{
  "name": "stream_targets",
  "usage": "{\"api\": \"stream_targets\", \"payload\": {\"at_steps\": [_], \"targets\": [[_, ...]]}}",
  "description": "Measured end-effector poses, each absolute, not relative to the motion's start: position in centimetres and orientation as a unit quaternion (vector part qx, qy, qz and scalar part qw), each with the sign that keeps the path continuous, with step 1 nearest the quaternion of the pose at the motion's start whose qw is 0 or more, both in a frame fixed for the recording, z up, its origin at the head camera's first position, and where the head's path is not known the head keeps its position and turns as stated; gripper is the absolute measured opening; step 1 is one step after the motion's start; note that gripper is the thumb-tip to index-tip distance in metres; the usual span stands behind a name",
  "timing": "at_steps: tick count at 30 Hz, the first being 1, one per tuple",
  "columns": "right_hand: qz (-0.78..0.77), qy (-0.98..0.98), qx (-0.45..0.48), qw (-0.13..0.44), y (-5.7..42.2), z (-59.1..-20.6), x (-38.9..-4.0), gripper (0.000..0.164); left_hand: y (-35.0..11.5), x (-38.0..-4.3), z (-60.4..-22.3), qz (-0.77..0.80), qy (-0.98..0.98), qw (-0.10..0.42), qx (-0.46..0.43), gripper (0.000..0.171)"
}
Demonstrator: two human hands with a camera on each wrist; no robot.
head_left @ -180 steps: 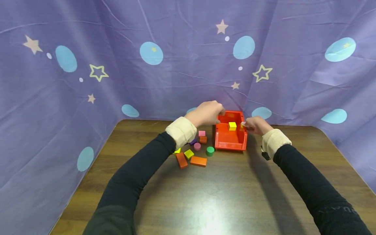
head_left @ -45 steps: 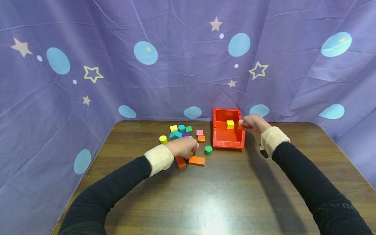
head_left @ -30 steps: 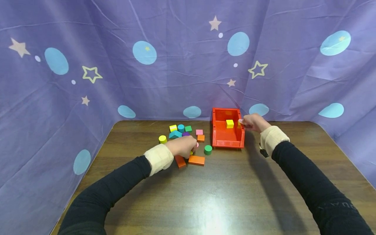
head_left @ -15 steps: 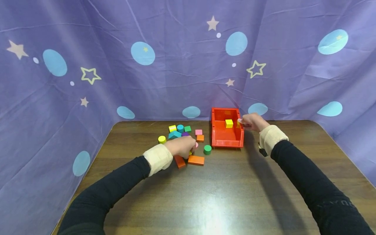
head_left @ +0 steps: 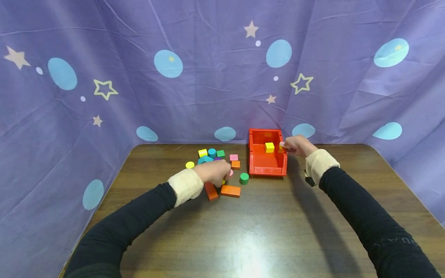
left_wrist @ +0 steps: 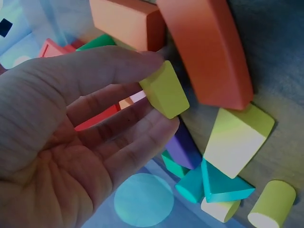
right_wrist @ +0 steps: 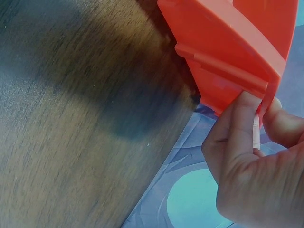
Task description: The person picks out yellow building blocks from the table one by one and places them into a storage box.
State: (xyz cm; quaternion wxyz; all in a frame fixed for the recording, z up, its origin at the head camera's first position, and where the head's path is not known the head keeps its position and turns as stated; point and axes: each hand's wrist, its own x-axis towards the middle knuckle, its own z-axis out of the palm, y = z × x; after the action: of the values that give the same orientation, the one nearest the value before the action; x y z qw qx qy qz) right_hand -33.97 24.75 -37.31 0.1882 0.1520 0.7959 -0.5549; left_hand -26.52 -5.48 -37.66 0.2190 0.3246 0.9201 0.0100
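My left hand [head_left: 214, 172] reaches down into a group of toy blocks on the table. In the left wrist view its thumb and fingers pinch a yellow block [left_wrist: 166, 91], which the hand mostly hides in the head view. A red open-fronted bin [head_left: 267, 170] stands to the right of the group, with one yellow cube [head_left: 269, 147] inside. My right hand [head_left: 299, 145] grips the bin's right side wall; the right wrist view shows thumb and fingers on either side of the red plastic [right_wrist: 237, 52].
Two orange slabs [head_left: 230, 191] lie in front of the group, and a green cylinder [head_left: 244, 178] stands between it and the bin. A small orange block [head_left: 235, 165], a pink block [head_left: 233, 157] and a teal triangle [left_wrist: 225, 185] are close by. A purple curtain [head_left: 208, 104] hangs behind the table.
My left hand has come down from beside the bin to the blocks at left and stayed there for the last second or so. My right hand keeps its hold on the bin wall.
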Motion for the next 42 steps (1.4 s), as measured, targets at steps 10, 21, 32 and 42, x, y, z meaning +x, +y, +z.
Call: {"api": "stream_targets", "payload": {"at_steps": [10, 21, 32, 42], "targets": [[-0.576, 0.778, 0.13, 0.216, 27.8, -42.5, -39.3, 0.015, -5.7, -26.7, -36.2, 0.012, 0.92, 0.2, 0.337, 0.043], [-0.583, 0.774, 0.104, 0.224, 31.7, -49.6, -45.9, 0.024, -5.9, -27.3, -32.6, 0.023, 0.919, 0.166, 0.358, 0.028], [-0.588, 0.77, 0.117, 0.218, 31.9, -50.2, -46.3, 0.026, -4.2, -27.7, -29.5, 0.018, 0.922, 0.126, 0.365, 0.022], [-0.542, 0.805, 0.125, 0.205, 24.7, -37.4, -33.7, 0.035, -1.5, -28.1, -27.2, 0.04, 0.918, 0.12, 0.375, 0.024]]}}
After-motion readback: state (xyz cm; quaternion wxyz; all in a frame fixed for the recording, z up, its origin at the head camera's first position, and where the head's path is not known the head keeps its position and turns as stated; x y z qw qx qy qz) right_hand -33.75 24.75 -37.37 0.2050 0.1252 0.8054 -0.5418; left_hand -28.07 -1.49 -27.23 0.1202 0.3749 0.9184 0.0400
